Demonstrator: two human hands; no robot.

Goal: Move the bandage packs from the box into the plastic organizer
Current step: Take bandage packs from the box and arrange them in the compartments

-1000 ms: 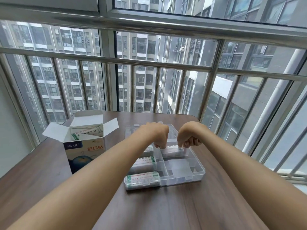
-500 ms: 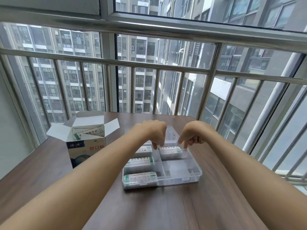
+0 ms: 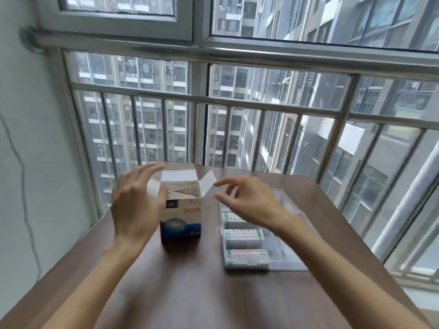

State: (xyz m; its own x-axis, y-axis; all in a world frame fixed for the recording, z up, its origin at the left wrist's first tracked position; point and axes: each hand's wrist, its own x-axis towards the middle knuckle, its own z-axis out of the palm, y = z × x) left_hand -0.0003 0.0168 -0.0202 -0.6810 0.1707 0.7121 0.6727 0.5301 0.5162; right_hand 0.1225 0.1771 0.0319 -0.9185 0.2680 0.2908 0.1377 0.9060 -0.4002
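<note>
A blue and white cardboard box (image 3: 180,222) stands upright on the brown table (image 3: 190,293) with its top flaps open. Bandage packs (image 3: 184,189) lie inside it. To its right sits the clear plastic organizer (image 3: 280,252), and white bandage packs with green ends (image 3: 244,254) fill its left compartments. My left hand (image 3: 135,205) is beside the box's left side, fingers spread and holding nothing. My right hand (image 3: 249,200) hovers over the organizer's far end, just right of the box's right flap, fingers loosely extended and empty.
A metal railing (image 3: 237,103) and windows stand directly behind the table's far edge. A white wall (image 3: 35,162) with a thin cable runs along the left. Bare tabletop lies in front of the box and organizer.
Both hands have left the organizer and moved left to the box, opening their fingers. The view has swung left and looks closer.
</note>
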